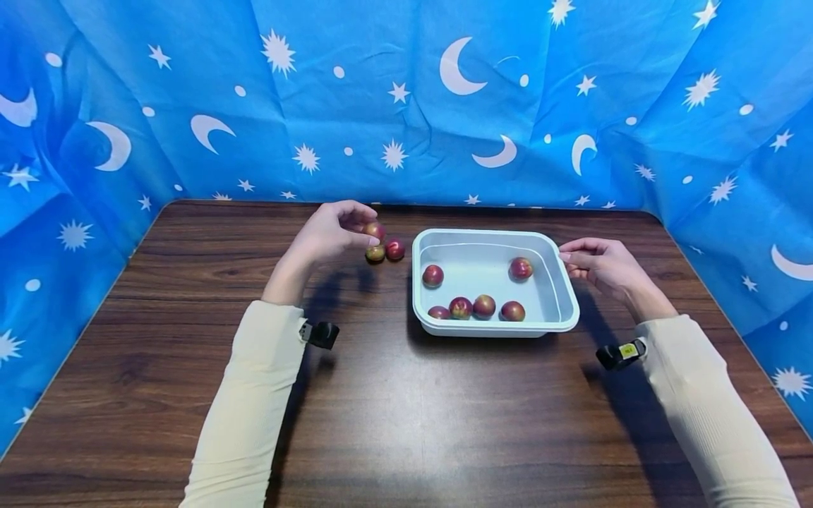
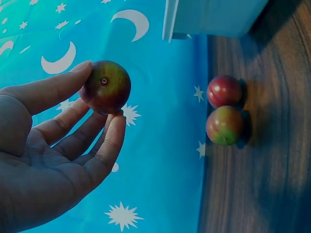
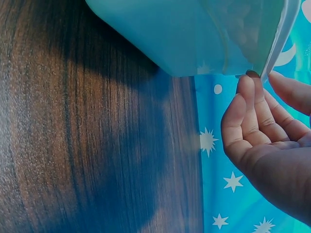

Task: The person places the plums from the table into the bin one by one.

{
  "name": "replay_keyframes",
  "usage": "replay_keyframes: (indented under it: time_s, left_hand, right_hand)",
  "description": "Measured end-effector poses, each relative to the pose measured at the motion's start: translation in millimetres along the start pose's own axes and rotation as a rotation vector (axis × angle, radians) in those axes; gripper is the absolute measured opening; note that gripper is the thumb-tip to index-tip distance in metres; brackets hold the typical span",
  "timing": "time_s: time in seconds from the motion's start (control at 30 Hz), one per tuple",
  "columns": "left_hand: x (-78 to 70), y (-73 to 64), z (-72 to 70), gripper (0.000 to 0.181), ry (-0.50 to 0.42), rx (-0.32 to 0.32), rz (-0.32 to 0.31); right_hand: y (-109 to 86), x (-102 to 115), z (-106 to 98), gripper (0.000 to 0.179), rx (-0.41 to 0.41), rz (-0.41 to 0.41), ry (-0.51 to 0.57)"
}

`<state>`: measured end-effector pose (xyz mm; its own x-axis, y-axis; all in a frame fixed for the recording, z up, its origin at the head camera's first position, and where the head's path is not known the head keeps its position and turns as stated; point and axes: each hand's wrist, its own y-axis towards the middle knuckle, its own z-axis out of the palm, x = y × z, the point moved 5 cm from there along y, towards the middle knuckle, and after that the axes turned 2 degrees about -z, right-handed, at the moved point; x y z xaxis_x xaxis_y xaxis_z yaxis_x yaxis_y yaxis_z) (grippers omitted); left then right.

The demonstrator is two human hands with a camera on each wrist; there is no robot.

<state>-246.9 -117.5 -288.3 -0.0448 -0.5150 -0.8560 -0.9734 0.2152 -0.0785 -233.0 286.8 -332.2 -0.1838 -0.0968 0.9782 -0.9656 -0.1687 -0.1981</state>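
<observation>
My left hand point(image 1: 326, 235) pinches a red-green plum point(image 2: 105, 87) between thumb and fingertips, held above the table. Just below it two more plums, one redder point(image 1: 395, 249) and one greener point(image 1: 375, 254), sit side by side on the wood, left of a white plastic tub point(image 1: 495, 330). Inside the tub lie several plums; one point(image 1: 521, 268) is toward the right and others, such as this plum point(image 1: 484, 306), line the near side. At the tub's right end my right hand point(image 1: 603, 268) pinches the rim between thumb and fingers, as the right wrist view also shows.
The dark wooden table point(image 1: 406, 423) carries everything. Behind it and at both sides hangs a blue cloth point(image 1: 368, 92) with white moons and stars. A small black device point(image 1: 320, 334) sits at the left cuff, another black device point(image 1: 619, 354) at the right cuff.
</observation>
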Motion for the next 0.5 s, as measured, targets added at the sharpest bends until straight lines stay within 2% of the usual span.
replay_keyframes:
  time_s: [0.27,0.5]
  left_hand:
    - [-18.0,3.8,1.6,0.039,-0.022,0.016,0.011]
    - [-32.2,5.3,3.8,0.04,0.004,0.029,0.049]
  right_hand:
    - [-2.3,0.2,-0.5,0.013,0.005,0.026,0.008]
    - [-1.7,0.0,0.0,0.013,0.015,0.023,0.034]
